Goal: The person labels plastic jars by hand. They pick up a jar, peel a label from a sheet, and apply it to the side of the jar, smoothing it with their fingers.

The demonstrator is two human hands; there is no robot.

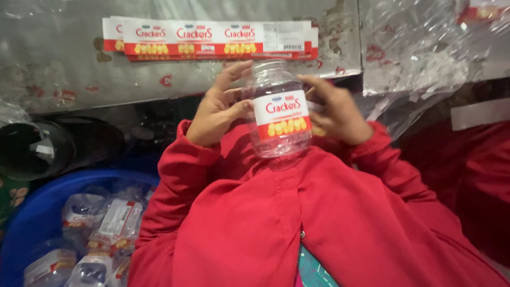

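Centre of the frame, slightly above the middle: a clear plastic jar held between both hands, its base toward the camera and resting against the red garment that fills the lower half of the frame. A red and white label with yellow shapes wraps the jar's middle. Left hand cups the jar's left side, fingers curled partway, thumb on the label's edge, index finger raised toward the jar's far end. Right hand closes on the jar's right side, fingers bent around it, thumb near the top. Both sleeves red. Upper part of the frame: a worn grey metal surface with red stains, and on it a stack of flat labels, same red and white pattern, lying just beyond the jar. Upper right: crumpled clear plastic sheeting. Lower left corner: a blue tub holding more labelled clear jars, lying on their sides. Left edge, above the tub: a dark round container, contents not readable.
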